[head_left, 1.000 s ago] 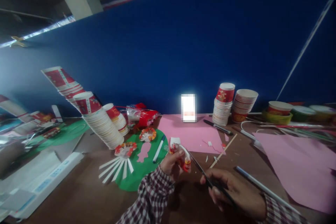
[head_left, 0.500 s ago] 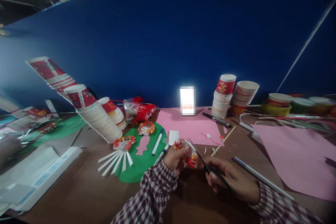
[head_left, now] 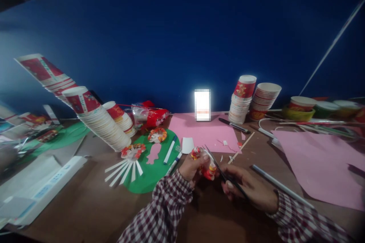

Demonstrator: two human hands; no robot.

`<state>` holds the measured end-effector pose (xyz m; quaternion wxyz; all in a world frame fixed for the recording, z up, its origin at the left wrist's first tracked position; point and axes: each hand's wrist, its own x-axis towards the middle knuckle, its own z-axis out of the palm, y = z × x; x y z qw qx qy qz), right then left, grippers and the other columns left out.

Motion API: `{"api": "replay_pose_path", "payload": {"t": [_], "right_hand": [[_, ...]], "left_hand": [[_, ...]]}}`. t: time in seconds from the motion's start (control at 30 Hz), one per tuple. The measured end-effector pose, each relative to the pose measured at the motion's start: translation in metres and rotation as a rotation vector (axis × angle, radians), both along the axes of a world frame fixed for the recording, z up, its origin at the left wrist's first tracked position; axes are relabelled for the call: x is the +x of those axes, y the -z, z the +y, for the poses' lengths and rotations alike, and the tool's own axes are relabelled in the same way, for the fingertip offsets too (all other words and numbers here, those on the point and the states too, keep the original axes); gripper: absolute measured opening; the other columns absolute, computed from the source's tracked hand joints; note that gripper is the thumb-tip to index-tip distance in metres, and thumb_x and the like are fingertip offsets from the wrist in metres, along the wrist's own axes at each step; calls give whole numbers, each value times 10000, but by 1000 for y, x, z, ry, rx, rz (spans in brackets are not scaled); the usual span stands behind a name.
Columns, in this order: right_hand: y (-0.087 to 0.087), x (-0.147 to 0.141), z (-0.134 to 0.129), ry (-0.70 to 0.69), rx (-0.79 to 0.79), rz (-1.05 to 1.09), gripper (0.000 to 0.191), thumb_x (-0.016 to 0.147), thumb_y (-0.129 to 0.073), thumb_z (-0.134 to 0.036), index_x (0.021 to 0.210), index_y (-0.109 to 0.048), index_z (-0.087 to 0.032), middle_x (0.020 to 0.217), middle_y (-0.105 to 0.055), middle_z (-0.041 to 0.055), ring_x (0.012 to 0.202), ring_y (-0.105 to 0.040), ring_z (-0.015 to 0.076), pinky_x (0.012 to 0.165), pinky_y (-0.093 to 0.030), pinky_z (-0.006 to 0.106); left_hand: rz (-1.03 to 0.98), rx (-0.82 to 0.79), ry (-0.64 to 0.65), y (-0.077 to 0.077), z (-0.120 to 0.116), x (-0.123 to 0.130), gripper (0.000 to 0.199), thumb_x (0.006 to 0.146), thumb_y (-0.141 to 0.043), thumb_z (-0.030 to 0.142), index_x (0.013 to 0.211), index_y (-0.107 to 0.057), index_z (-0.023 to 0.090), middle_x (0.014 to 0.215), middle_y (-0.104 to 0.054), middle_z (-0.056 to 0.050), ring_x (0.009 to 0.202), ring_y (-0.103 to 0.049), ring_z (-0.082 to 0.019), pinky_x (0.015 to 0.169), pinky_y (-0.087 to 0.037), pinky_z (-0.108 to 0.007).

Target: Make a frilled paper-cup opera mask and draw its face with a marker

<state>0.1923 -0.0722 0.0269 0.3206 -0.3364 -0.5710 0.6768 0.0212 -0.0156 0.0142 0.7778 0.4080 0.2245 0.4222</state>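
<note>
Pinched in my left hand [head_left: 191,168] is a red, white and orange paper cup piece [head_left: 209,172] with curled edges. My right hand [head_left: 247,188] grips dark scissors [head_left: 221,171], their thin blades pointing up and left, right beside the cup piece. The blades look slightly apart. Left of my hands, a green paper [head_left: 144,182] carries a pink paper cut-out [head_left: 154,153], a blue-capped marker [head_left: 170,150] and a flower-like cup piece [head_left: 157,135]. Another cup piece with white strips fanned out [head_left: 132,152] lies at its left edge.
Leaning cup stacks [head_left: 105,131] rise at the left, with more cups [head_left: 240,102] at the back right. Pink sheets [head_left: 319,167] lie at the back and right. A lit, blurred screen [head_left: 202,105] stands against the blue partition. A white power strip [head_left: 51,190] lies at left.
The view has shifted slightly, so the table items appear a little higher and further left. The cup piece has turned slightly in my left hand, and the scissors remain close beside it.
</note>
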Motion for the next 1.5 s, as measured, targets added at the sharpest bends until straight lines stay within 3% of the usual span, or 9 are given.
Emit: {"api": "replay_pose_path", "payload": {"t": [0.5, 0.93, 1.5], "right_hand": [[4, -1, 1, 23, -4, -27, 374, 801, -507, -456, 1044, -483, -173, 713, -465, -14, 572, -436, 77, 512, -399, 191], [4, -3, 0, 46, -40, -20, 379, 783, -515, -486, 982, -487, -165, 667, -429, -33, 504, -385, 51, 446, -328, 163], [1, -8, -1, 70, -20, -31, 387, 769, -492, -543, 887, -458, -176, 621, -408, -46, 495, -370, 58, 452, -342, 168]], "left_hand": [[37, -60, -44, 6, 4, 1, 316, 626, -687, 371, 634, -501, 116, 515, -541, -10, 418, -516, -114, 398, -454, -237], [36, -102, -121, 1, -2, 3, 258, 659, -666, 311, 618, -493, 124, 505, -534, -2, 422, -507, -101, 381, -437, -203], [35, -142, -95, 4, 0, 3, 296, 634, -683, 348, 619, -492, 122, 498, -529, -2, 404, -508, -103, 374, -424, -201]]}}
